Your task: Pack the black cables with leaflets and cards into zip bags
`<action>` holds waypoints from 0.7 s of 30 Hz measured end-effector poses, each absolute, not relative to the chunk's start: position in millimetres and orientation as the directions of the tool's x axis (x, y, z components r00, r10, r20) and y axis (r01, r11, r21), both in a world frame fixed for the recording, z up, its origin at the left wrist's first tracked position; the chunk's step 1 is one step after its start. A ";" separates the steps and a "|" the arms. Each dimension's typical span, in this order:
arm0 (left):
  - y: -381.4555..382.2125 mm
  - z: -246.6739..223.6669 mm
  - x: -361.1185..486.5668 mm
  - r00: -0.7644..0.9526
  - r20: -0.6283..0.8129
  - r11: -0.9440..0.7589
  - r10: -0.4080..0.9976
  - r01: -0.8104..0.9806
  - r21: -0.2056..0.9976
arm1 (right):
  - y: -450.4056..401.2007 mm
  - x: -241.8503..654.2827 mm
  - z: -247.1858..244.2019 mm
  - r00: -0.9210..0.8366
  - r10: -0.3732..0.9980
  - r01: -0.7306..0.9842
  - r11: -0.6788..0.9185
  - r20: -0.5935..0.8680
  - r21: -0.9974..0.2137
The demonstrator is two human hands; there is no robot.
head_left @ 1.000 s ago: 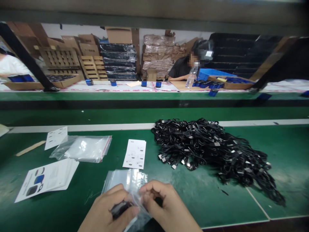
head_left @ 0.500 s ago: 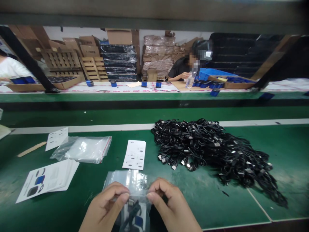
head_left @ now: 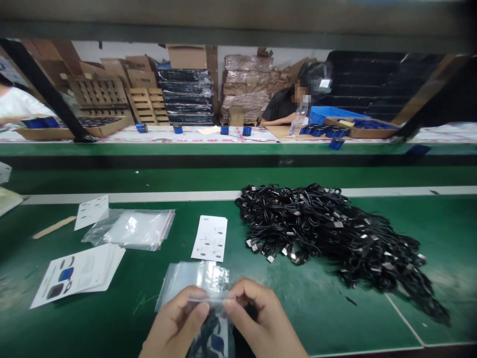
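Near the front edge, my left hand (head_left: 182, 318) and my right hand (head_left: 257, 313) pinch the top edge of a clear plastic bag (head_left: 214, 330) between thumbs and fingers. Inside the bag show a dark cable and a printed leaflet with a blue picture. Just beyond my hands lie more clear bags (head_left: 186, 278). A white leaflet (head_left: 209, 238) is flat on the green table behind them. To the right spreads a large heap of black cables (head_left: 316, 228) with metal plugs.
At left are a stack of printed leaflets (head_left: 78, 273), a pile of clear bags (head_left: 137, 228), a white card (head_left: 91, 211) and a flat wooden strip (head_left: 54, 227). Across the bench sits a person (head_left: 281, 107) near a bottle (head_left: 298, 119) and a blue bin (head_left: 324, 114).
My left hand has moved right, closer to my right hand along the bag's top edge. The person across the bench has lowered a hand from the bottle. The view has shifted slightly.
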State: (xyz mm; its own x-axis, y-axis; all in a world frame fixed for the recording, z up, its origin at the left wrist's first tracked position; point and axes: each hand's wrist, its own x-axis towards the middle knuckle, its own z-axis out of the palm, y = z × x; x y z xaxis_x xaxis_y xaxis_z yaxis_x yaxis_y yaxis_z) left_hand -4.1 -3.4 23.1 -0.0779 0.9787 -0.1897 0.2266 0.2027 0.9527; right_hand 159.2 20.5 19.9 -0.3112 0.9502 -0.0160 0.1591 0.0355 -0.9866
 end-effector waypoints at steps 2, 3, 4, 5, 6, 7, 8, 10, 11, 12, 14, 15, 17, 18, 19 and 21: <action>-5.0 14.5 1.6 -0.142 -0.163 0.195 0.976 0.249 0.949 | 18.2 154.8 12.0 -0.335 0.941 0.126 -0.011 -0.053 -0.992; -6.1 10.1 4.5 -0.190 -0.124 0.174 0.974 0.274 0.946 | 16.7 152.2 7.5 -0.352 0.933 0.124 -0.028 -0.070 -0.992; -7.3 5.8 7.4 -0.240 -0.071 0.144 0.968 0.302 0.942 | 15.0 149.4 3.2 -0.367 0.927 0.131 -0.035 -0.082 -0.991; -8.6 1.9 10.0 -0.284 -0.014 0.112 0.959 0.334 0.936 | 13.0 146.3 -0.7 -0.373 0.924 0.146 -0.028 -0.081 -0.989; -9.8 -1.8 12.3 -0.317 0.044 0.080 0.947 0.368 0.926 | 10.7 143.0 -4.1 -0.366 0.928 0.161 -0.007 -0.067 -0.987; -10.9 -4.9 14.1 -0.337 0.097 0.049 0.936 0.401 0.915 | 8.1 139.6 -6.9 -0.345 0.938 0.174 0.025 -0.037 -0.984; -11.8 -7.5 15.4 -0.348 0.138 0.027 0.927 0.431 0.902 | 5.3 136.1 -9.2 -0.309 0.951 0.188 0.065 0.003 -0.980; -12.9 -10.5 16.7 -0.354 0.174 0.014 0.919 0.470 0.882 | -0.4 129.4 -13.3 -0.230 0.970 0.234 0.139 0.085 -0.962; -13.0 -10.6 16.7 -0.358 0.178 0.016 0.917 0.477 0.879 | -2.8 126.6 -15.2 -0.199 0.974 0.261 0.163 0.112 -0.952; -12.8 -9.8 16.3 -0.364 0.177 0.020 0.915 0.477 0.879 | -4.6 124.3 -16.9 -0.180 0.975 0.284 0.176 0.128 -0.942; -11.7 -5.5 14.4 -0.378 0.168 0.027 0.911 0.461 0.887 | -5.3 122.5 -19.1 -0.174 0.978 0.300 0.166 0.117 -0.939; -10.8 -2.4 13.0 -0.376 0.156 0.030 0.913 0.444 0.895 | -4.2 123.1 -18.9 -0.176 0.980 0.286 0.144 0.095 -0.947; -8.9 5.1 9.5 -0.330 0.111 0.031 0.937 0.399 0.916 | 0.7 127.3 -14.9 -0.175 0.982 0.217 0.106 0.068 -0.970; -8.0 8.8 7.5 -0.287 0.081 0.034 0.955 0.374 0.927 | 3.8 130.6 -11.1 -0.172 0.982 0.181 0.105 0.074 -0.978; -7.3 12.4 5.6 -0.236 0.046 0.040 0.971 0.350 0.936 | 7.0 134.5 -6.6 -0.174 0.981 0.156 0.116 0.088 -0.981; -6.6 18.2 2.0 -0.138 -0.022 0.065 0.990 0.312 0.948 | 12.3 142.6 3.2 -0.200 0.975 0.152 0.131 0.099 -0.980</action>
